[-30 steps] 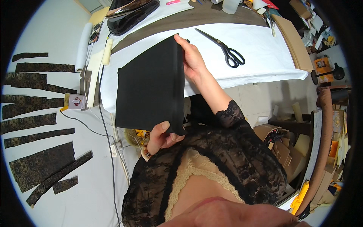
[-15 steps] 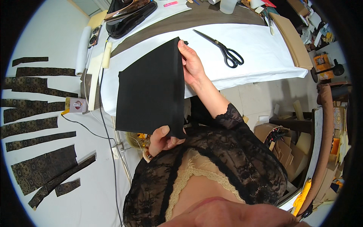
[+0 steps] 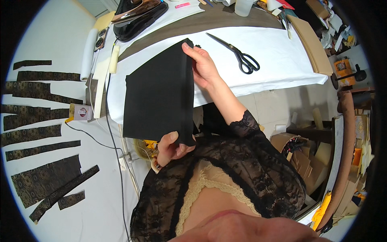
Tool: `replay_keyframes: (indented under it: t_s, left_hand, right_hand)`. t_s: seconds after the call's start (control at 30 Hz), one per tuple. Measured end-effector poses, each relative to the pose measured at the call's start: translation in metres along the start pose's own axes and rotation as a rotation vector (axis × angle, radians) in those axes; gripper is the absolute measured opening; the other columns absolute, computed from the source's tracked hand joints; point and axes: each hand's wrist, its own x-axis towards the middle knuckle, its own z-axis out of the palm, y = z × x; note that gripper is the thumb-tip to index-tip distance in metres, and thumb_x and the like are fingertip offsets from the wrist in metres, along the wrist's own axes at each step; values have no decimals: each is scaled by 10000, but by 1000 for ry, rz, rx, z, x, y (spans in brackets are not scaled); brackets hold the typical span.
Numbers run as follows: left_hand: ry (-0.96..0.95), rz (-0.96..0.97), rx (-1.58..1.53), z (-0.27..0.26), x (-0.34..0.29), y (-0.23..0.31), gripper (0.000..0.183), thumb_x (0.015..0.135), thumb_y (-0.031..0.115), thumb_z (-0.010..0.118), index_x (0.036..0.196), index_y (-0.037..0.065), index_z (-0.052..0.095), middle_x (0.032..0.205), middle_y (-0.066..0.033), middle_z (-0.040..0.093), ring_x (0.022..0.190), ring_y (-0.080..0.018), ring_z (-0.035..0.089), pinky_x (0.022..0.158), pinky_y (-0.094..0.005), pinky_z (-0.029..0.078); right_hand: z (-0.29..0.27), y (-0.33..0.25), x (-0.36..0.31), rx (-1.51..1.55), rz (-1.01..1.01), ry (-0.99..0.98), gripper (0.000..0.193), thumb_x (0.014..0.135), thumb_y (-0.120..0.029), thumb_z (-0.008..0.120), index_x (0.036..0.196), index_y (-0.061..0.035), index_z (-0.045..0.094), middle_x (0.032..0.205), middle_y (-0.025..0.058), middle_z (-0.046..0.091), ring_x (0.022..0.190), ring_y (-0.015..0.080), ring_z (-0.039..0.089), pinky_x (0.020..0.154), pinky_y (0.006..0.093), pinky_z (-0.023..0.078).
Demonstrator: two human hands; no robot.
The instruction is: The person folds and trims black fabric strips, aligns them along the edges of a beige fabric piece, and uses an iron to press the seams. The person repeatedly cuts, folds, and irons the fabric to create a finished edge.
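Observation:
A folded piece of black fabric (image 3: 155, 94) hangs in front of me, upright and with a fold running along its right side. My right hand (image 3: 201, 62) pinches the upper right corner, thumb on the near face and fingers behind. At the lower right corner my left hand (image 3: 173, 148) grips the same cloth, its thumb on the front and the other fingers curled beneath, partly hidden. To the right of the fabric, black-handled scissors (image 3: 244, 60) lie closed on a white cloth (image 3: 282, 52) covering the table.
An iron on a black base (image 3: 139, 18) stands at the far left of the table. Patterned dark fabric strips (image 3: 36, 135) stick to the white wall on the left. A cable (image 3: 109, 113) runs down beside the table. Cardboard sheets (image 3: 310, 44) lie at its right end.
My right hand has shifted slightly left, with its thumb now nearer the fabric's top corner. The left hand has moved a little, and the fabric tilts slightly. The scissors stay put.

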Motion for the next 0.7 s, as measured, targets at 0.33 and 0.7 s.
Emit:
replay_keyframes:
  t_s: [0.33,0.7]
  left_hand:
    - [136,-38,55,2,-3,-3,552,943,426,442,520,76,498,476,-33,479,394,-121,352,375,-249,257]
    - [260,-142,85,11,-1,-2,492,922,421,503,575,72,512,486,-3,466,418,-90,350,431,-234,242]
  right_hand:
    - [1,0,-6,-27,189,44,264,954,-268,625,995,-10,657,915,69,708,767,120,688,675,245,574]
    - [-6,5,-33,65,126,-23,313,942,-156,629,1199,-4,536,1089,95,653,980,172,654,856,302,547]
